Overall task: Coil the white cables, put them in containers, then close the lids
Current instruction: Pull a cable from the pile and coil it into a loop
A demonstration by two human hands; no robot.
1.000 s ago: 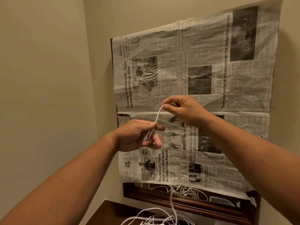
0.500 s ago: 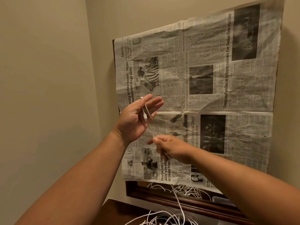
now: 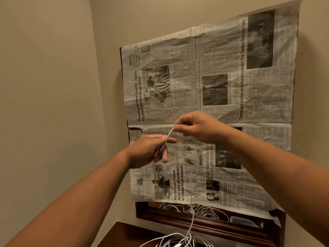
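Observation:
Both my hands are raised in front of the wall. My left hand (image 3: 151, 150) grips a few turns of a white cable (image 3: 167, 138) that run across its fingers. My right hand (image 3: 197, 127) pinches the same cable just above and to the right of the left hand, pulling a short stretch taut between them. The cable's loose end hangs down (image 3: 192, 223) to a tangle of white cables (image 3: 178, 241) on the dark wooden table at the bottom edge. No container is clearly in view.
Newspaper sheets (image 3: 222, 97) cover a dark-framed mirror (image 3: 195, 223) on the beige wall; its uncovered bottom strip reflects cables and a pale box-like shape (image 3: 243, 222). The brown tabletop (image 3: 128, 234) shows at the bottom.
My right hand rose from below the left hand to above it, bringing the cable over. My left hand turned from palm-up and spread to gripping the turns.

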